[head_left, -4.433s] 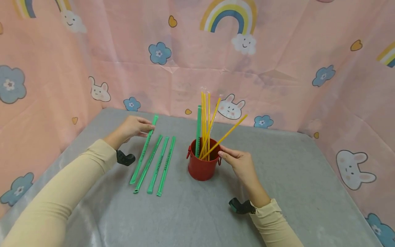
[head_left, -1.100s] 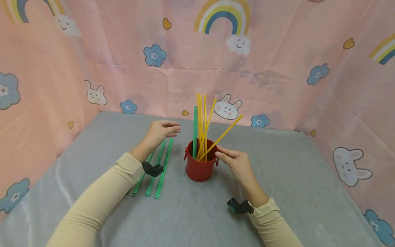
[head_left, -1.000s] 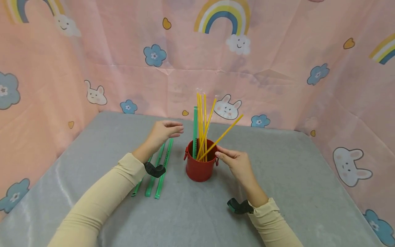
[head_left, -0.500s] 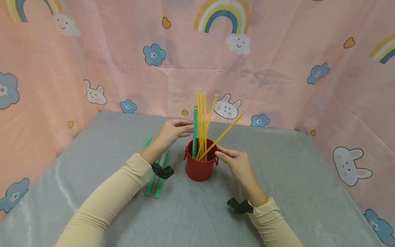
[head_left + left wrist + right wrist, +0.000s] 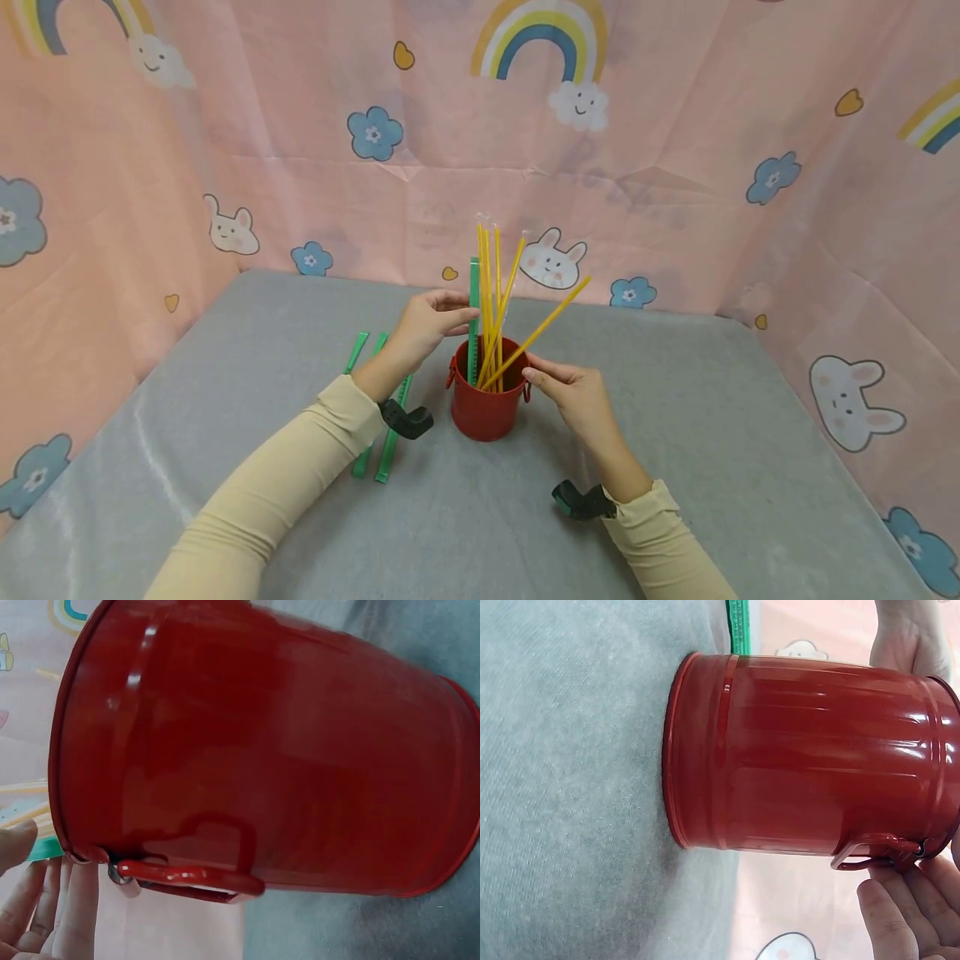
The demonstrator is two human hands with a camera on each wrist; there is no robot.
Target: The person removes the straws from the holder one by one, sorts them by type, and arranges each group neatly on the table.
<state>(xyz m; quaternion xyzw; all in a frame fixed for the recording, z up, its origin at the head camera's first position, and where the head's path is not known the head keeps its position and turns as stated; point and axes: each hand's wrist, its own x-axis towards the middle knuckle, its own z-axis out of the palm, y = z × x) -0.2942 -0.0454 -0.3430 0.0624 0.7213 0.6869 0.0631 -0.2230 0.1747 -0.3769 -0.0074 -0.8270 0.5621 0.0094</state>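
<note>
In the head view a small red metal bucket (image 5: 486, 413) stands upright on the table. One green straw in its wrapper (image 5: 474, 292) and several yellow straws (image 5: 499, 292) lean inside it. My left hand (image 5: 435, 321) is at the green straw, thumb and fingers on either side of it; in the left wrist view the fingers (image 5: 71, 907) look straight below the bucket's rim. With thumb and fingers my right hand (image 5: 573, 392) pinches the bucket's right rim by its ring handle; the right wrist view shows those fingers (image 5: 911, 907) there.
More green wrapped straws (image 5: 387, 450) lie side by side on the grey cloth (image 5: 480, 533) left of the bucket, partly hidden under my left forearm. A pink printed curtain (image 5: 450, 192) rises behind and on both sides of the table.
My left hand let go of a green straw among those on the table, then moved right to the green straw in the bucket. The right hand keeps its hold on the bucket.
</note>
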